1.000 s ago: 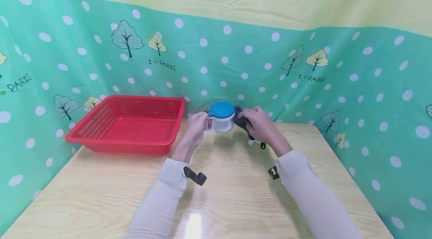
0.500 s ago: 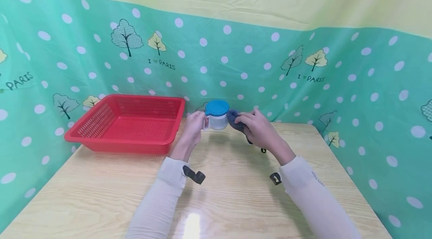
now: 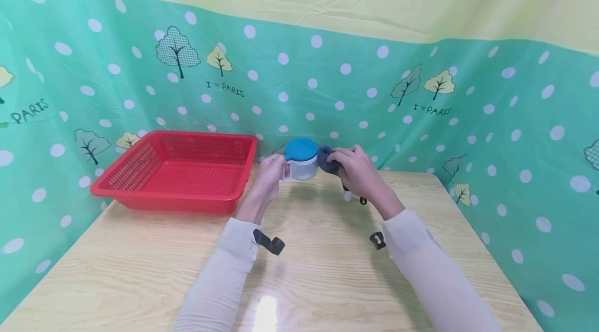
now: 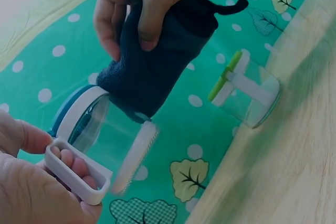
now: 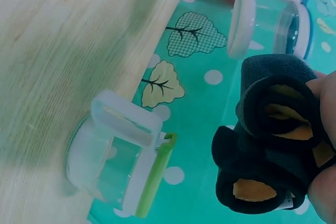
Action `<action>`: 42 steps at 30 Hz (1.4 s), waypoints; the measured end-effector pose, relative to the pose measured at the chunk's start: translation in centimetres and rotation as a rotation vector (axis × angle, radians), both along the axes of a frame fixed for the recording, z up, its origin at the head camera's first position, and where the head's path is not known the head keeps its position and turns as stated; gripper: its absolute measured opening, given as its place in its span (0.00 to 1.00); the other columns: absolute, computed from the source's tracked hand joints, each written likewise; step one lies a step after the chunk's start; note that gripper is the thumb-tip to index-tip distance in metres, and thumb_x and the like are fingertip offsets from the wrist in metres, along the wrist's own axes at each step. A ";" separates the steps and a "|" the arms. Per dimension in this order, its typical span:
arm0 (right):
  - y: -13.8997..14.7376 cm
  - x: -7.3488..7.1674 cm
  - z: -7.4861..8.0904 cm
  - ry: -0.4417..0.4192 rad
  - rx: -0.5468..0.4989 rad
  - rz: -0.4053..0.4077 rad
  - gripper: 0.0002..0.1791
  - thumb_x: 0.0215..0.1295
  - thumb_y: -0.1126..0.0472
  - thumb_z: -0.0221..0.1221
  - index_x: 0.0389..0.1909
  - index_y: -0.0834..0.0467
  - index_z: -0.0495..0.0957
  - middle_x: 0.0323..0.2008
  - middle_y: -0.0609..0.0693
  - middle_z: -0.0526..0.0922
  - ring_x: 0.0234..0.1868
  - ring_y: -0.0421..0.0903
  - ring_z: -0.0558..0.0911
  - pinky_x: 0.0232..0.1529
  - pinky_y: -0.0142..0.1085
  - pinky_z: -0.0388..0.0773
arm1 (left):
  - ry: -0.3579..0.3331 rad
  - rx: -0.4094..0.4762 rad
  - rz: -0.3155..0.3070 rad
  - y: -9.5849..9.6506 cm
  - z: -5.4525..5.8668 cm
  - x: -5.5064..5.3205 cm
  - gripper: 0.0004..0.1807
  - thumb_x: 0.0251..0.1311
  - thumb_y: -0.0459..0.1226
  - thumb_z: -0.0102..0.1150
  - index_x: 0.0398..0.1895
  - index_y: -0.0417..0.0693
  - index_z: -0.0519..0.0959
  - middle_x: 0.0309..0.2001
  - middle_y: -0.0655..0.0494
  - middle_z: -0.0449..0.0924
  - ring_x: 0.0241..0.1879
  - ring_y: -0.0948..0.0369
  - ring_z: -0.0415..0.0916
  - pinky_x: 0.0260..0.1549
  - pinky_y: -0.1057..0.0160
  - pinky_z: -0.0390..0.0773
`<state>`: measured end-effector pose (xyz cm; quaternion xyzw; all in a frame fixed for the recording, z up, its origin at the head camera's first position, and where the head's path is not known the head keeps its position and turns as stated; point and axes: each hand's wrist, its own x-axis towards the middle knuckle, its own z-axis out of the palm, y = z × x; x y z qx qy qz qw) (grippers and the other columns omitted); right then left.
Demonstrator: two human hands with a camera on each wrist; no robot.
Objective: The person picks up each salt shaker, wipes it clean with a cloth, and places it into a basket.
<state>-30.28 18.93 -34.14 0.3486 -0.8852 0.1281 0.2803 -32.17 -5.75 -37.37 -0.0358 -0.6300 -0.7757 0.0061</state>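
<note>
My left hand (image 3: 270, 173) grips the white handle (image 4: 81, 174) of a clear seasoning jar (image 3: 305, 169) with a blue lid, fingers curled through the loop. The jar is held up above the table. A folded dark blue cloth (image 3: 329, 161) is pinched in my right hand (image 3: 361, 173), thumb on one side and fingers on the other. In the left wrist view the cloth's lower end lies against the jar's side, close to the lid. The right wrist view shows the cloth's rolled layers, with a yellow-orange inside (image 5: 254, 189). A black hanging loop (image 4: 231, 7) sticks out of it.
A second clear jar (image 5: 105, 156) with a green lid and white handle stands on the table behind my right hand. A red perforated basket (image 3: 173, 203) sits at the back left. Patterned green fabric (image 3: 309, 98) hangs behind the wooden table (image 3: 323, 269).
The blue-lidded jar has shifted slightly left since a second ago. My right hand moved left with the cloth, then the cloth rose a little along the jar's side.
</note>
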 end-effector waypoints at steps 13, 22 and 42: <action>0.2 -1.7 -1.0 -0.072 -0.123 -0.069 0.15 0.64 0.75 0.58 0.48 0.61 0.83 0.57 0.59 0.84 0.57 0.60 0.80 0.53 0.48 0.74 | -0.002 0.084 -0.070 0.6 -0.4 0.0 0.09 0.58 0.27 0.48 0.22 0.43 0.69 0.37 0.50 0.69 0.75 0.48 0.40 0.66 0.49 0.57; 0.3 -0.3 -1.4 -0.070 -0.115 -0.085 0.15 0.64 0.74 0.59 0.49 0.60 0.84 0.57 0.60 0.83 0.52 0.61 0.78 0.52 0.52 0.76 | -0.026 0.115 -0.054 0.9 -0.6 -0.2 0.10 0.57 0.26 0.47 0.21 0.44 0.68 0.39 0.48 0.68 0.70 0.48 0.47 0.61 0.48 0.59; -1.4 3.8 -1.5 0.035 -0.015 0.029 0.17 0.58 0.74 0.66 0.48 0.58 0.86 0.54 0.59 0.85 0.43 0.59 0.80 0.43 0.49 0.81 | 0.031 0.121 0.033 0.6 -0.8 -0.5 0.10 0.59 0.24 0.45 0.21 0.40 0.69 0.29 0.51 0.70 0.69 0.52 0.46 0.69 0.53 0.56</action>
